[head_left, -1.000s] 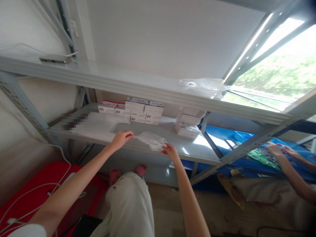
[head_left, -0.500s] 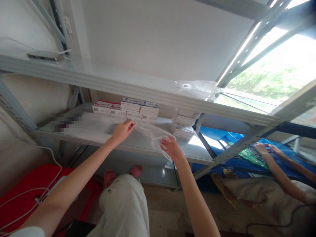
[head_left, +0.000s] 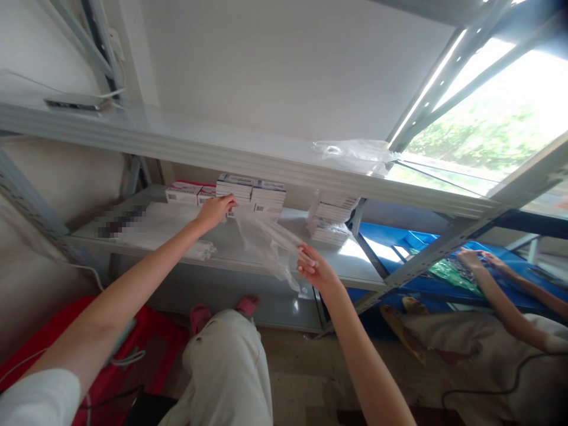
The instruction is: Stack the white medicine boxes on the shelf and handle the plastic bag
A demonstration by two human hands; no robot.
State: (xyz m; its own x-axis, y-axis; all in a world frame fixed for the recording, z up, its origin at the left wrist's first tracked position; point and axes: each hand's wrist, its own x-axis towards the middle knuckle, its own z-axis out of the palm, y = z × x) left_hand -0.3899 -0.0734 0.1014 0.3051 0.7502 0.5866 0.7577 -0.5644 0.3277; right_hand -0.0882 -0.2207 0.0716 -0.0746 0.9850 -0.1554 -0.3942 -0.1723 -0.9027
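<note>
A clear plastic bag [head_left: 261, 236] is stretched between my two hands above the lower shelf. My left hand [head_left: 216, 212] pinches its upper left end, in front of stacked small boxes [head_left: 269, 195]. At the lower right, my right hand [head_left: 315, 267] has its fingers closed round the other end, and the bag's loose part hangs between them. To the left, more flat clear plastic [head_left: 164, 228] lies on the shelf under my left forearm. Another stack of white boxes [head_left: 331, 216], partly wrapped in clear plastic, stands behind my right hand.
The upper shelf edge [head_left: 248, 157] runs above my hands, with a crumpled plastic bag [head_left: 355, 152] on it. A red stool [head_left: 57, 337] with cables is at lower left. On the right, a co-worker's hands [head_left: 481, 260] handle things over a blue surface.
My left hand has moved slightly left and up. My right hand's fingers have closed on the bag, and it has moved slightly down. The bag is now pulled taut along its upper edge.
</note>
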